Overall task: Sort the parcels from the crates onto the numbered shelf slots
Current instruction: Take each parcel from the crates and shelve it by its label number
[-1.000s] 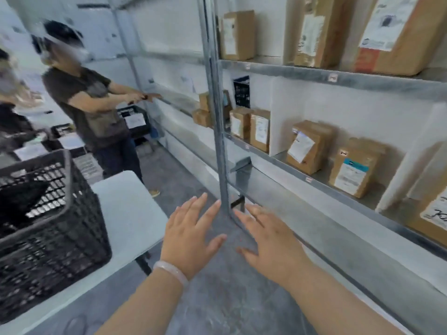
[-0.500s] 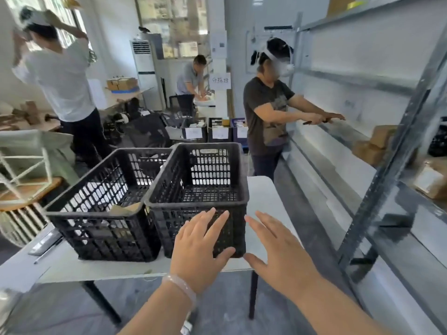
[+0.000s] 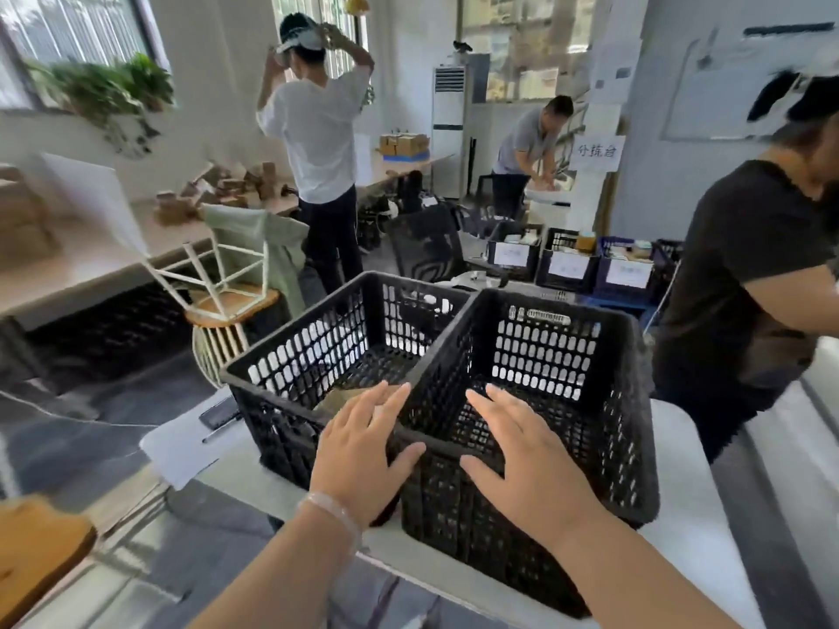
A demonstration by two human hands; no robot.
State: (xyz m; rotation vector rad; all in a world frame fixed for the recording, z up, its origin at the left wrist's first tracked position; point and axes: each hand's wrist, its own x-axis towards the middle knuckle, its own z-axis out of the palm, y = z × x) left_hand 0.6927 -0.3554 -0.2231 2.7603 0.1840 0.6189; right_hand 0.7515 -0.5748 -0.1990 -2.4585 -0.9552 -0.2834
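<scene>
- Shift from a second ago: the view has swung off the shelving onto the two crates, and both hands have closed in from short of the right crate (image 3: 545, 351) to over its near rim.
- Left hand (image 3: 358, 451): grip wide, fingers spread and straight, holding nothing. It sits over the right crate's near-left corner, where the left crate (image 3: 308, 347) butts against it. Can't tell if it touches the rim.
- Right hand (image 3: 526, 465): grip wide as well, fingers splayed, nothing in it. It is over the right crate's near rim with the fingertips pointing into the crate. Contact unclear.
- Pale bracelet (image 3: 327, 515) on the left wrist.
- Parcel (image 3: 338, 399): a brown piece shows on the floor of the left crate, just left of the right crate's near-left corner and partly hidden behind the left hand's fingers.
- Right crate interior: only mesh floor visible.
- Both crates are black, perforated and upright, side by side and touching on the white worktop (image 3: 681, 528).
- Dark flat item (image 3: 218, 413) lies on the worktop, left of the right crate and beyond the left crate. Too blurred to identify.
- Person in black shirt (image 3: 744, 283) stands just right of the right crate.
- Person in white shirt (image 3: 318, 143) is behind the right crate and to its left, arms raised to the head.
- Row of labelled bins (image 3: 567, 265) on the floor behind the right crate.
</scene>
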